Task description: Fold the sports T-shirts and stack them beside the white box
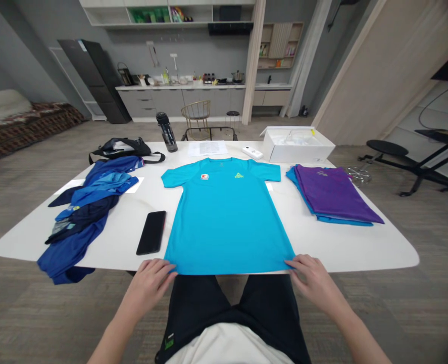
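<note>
On white tabletop [333, 247], turquoise T-shirt [227, 222] flat, sleeves spread.

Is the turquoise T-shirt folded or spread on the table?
Spread flat: the turquoise T-shirt has both sleeves out; left hand and right hand touch its hem.

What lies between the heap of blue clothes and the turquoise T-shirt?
The head view shows a black smartphone on the white table, touching neither the heap of blue clothes nor the turquoise T-shirt.

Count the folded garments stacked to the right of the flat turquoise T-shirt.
2: a purple garment lies on top, and a blue garment shows beneath its edges. More may be hidden between them.
</note>
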Motion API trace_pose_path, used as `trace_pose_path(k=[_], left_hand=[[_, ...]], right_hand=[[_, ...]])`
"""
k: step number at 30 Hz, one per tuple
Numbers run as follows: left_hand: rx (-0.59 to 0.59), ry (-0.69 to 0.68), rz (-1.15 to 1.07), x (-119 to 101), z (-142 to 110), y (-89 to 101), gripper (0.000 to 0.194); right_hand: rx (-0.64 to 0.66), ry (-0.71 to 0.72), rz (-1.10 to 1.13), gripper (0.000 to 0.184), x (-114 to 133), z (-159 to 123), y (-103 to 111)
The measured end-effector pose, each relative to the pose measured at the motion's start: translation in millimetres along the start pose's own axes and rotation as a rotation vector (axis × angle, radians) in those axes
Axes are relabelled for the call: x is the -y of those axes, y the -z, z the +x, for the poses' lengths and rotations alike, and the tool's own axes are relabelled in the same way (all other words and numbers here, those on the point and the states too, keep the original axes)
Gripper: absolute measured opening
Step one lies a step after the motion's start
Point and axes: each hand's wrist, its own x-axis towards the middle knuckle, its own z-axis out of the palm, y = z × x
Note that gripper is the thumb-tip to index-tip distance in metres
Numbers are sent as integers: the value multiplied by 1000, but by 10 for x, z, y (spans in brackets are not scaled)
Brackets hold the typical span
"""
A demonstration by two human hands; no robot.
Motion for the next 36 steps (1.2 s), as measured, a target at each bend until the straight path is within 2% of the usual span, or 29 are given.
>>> trace_pose_path(k=[3,6,8,10,13,15,17,21,25,27,30,32,34,36], left_hand=[[-66,86,-37,25,267,174,22],[-129,203,-109,348,871,298,27],[-115,329,-133,745,1428,291,32],[-78,505,-99,1226,2023,206,39],[24,728,-77,1933,2811,1,55],[64,838,-49,2319,3188,-136,69],[105,936,-28,2627,3434,-254,78],[224,1010,-32,3059,3644,-452,73],[179,1029,6,3277,3692,-590,72],[159,1002,-88,3307,3696,-611,65],[164,868,-431,3269,3698,-579,54],[93,817,-688,3214,3704,-535,55],[-41,822,-865,3169,3712,-489,59],[-172,854,-864,3157,3711,-449,62]], right_hand=[[-54,-74,36,29,18,217,121],[-72,-195,124,32,-144,752,225],[-31,-248,134,34,-362,1276,251],[9,-274,120,34,-636,1868,225],[-40,-346,74,32,-1085,2729,97],[-75,-414,18,35,-1373,3206,-18],[-92,-508,-37,42,-1632,3579,-133],[-107,-704,-176,55,-2004,4045,-313],[-104,-744,-284,64,-2161,4250,-415],[-95,-729,-324,62,-2188,4295,-436],[-91,-704,-365,55,-2215,4325,-435],[-101,-694,-388,53,-2237,4330,-421],[-109,-677,-417,50,-2260,4324,-412],[-123,-667,-440,49,-2275,4305,-420]])
